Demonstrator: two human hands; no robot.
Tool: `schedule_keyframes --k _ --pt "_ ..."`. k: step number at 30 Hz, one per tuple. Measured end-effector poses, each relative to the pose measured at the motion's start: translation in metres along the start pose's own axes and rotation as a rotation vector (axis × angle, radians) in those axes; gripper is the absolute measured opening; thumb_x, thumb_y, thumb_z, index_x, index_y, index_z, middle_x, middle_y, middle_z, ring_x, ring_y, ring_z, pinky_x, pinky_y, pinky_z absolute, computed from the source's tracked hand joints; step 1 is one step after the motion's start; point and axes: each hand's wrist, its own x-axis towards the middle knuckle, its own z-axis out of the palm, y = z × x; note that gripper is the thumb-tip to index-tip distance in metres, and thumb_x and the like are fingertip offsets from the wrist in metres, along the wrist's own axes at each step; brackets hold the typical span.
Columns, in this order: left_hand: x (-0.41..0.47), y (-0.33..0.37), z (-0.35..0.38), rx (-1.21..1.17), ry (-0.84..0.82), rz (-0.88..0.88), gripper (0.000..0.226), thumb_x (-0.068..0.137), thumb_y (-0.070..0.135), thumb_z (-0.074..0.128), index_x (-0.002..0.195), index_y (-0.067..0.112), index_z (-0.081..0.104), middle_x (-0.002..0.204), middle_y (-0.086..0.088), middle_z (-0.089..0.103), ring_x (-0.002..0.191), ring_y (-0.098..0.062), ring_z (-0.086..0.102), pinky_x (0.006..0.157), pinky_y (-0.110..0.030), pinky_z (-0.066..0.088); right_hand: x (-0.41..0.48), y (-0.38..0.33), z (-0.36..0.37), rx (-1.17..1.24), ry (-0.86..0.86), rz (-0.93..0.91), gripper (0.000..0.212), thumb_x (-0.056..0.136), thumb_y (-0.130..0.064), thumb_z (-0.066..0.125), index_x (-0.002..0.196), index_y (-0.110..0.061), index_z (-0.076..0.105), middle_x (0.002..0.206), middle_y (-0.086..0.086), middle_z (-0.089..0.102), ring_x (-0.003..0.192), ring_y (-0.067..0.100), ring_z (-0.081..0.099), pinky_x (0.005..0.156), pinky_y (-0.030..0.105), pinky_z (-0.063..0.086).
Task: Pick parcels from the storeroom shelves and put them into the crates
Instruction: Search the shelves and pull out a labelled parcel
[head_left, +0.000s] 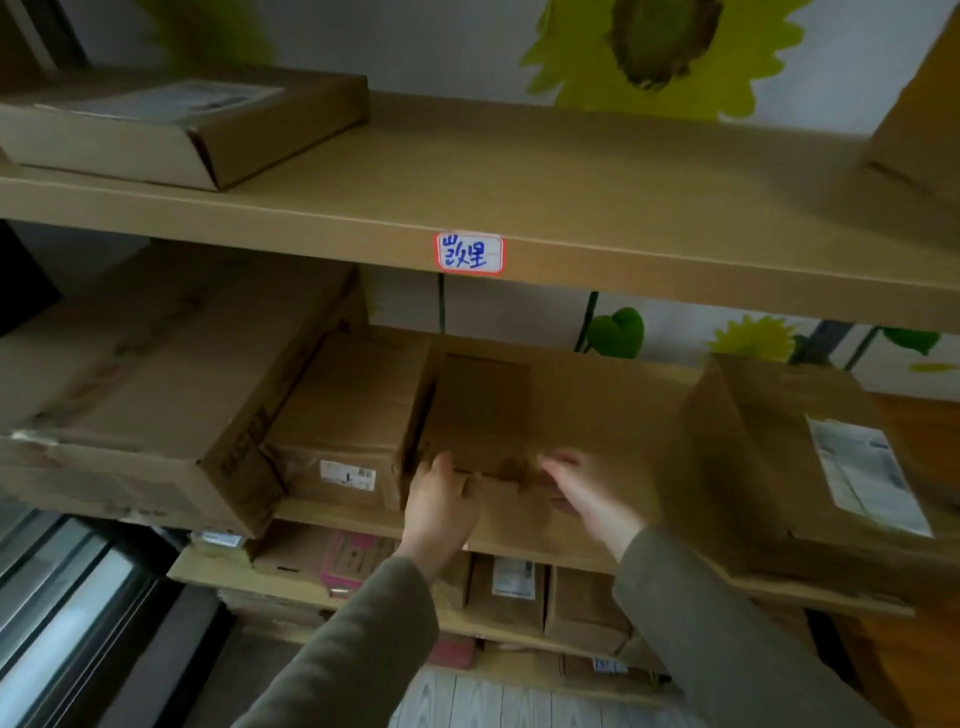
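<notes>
A small brown cardboard parcel (480, 415) sits on the middle shelf (524, 540), near its front edge. My left hand (441, 504) is on the parcel's front left corner, fingers wrapped over its edge. At the front right corner my right hand (582, 491) reaches in with fingers extended; the motion blur hides whether it touches the box. No crate is in view.
A labelled box (343, 421) sits just left of the parcel, next to a large box (150, 384). A tall box (789, 447) with a white label stands to the right. The top shelf (545, 208) holds a flat box (182, 124). Lower shelves carry several parcels.
</notes>
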Motion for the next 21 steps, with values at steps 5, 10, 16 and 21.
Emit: schedule_keyframes --k 5,10,16,21 --pt "0.024 0.000 0.006 0.205 -0.058 -0.001 0.040 0.094 0.030 0.047 0.128 0.010 0.043 0.125 -0.006 0.052 0.115 -0.022 0.050 0.095 -0.029 0.039 0.019 -0.010 0.012 -0.016 -0.034 0.051 0.043 0.095 -0.023 0.053 0.132 -0.006 0.041 0.126 0.014 0.053 0.110 0.028 0.057 0.088 0.036 0.049" --pt "0.031 -0.005 0.006 0.294 -0.032 -0.001 0.037 0.093 0.035 0.047 0.121 0.011 0.047 0.119 -0.006 0.056 0.110 -0.023 0.054 0.095 -0.034 0.044 0.020 -0.014 0.022 0.050 -0.043 0.100 0.046 0.091 -0.027 0.059 0.127 -0.002 0.046 0.127 0.017 0.053 0.108 0.027 0.054 0.084 0.029 0.047" --pt "0.028 -0.002 -0.004 0.166 -0.052 -0.006 0.042 0.094 0.031 0.049 0.130 0.010 0.043 0.121 -0.007 0.057 0.110 -0.022 0.056 0.089 -0.026 0.042 0.014 -0.009 0.025 0.253 -0.045 0.138 0.047 0.091 -0.025 0.058 0.130 -0.003 0.044 0.109 0.006 0.054 0.110 0.025 0.053 0.088 0.030 0.050" --pt "0.021 0.018 -0.017 -0.279 0.063 -0.009 0.055 0.092 0.026 0.055 0.140 0.010 0.032 0.117 0.005 0.050 0.108 -0.010 0.049 0.095 -0.023 0.037 0.003 -0.004 0.003 0.402 -0.034 0.106 0.045 0.091 -0.021 0.057 0.131 -0.002 0.046 0.121 0.009 0.054 0.103 0.023 0.056 0.087 0.032 0.050"
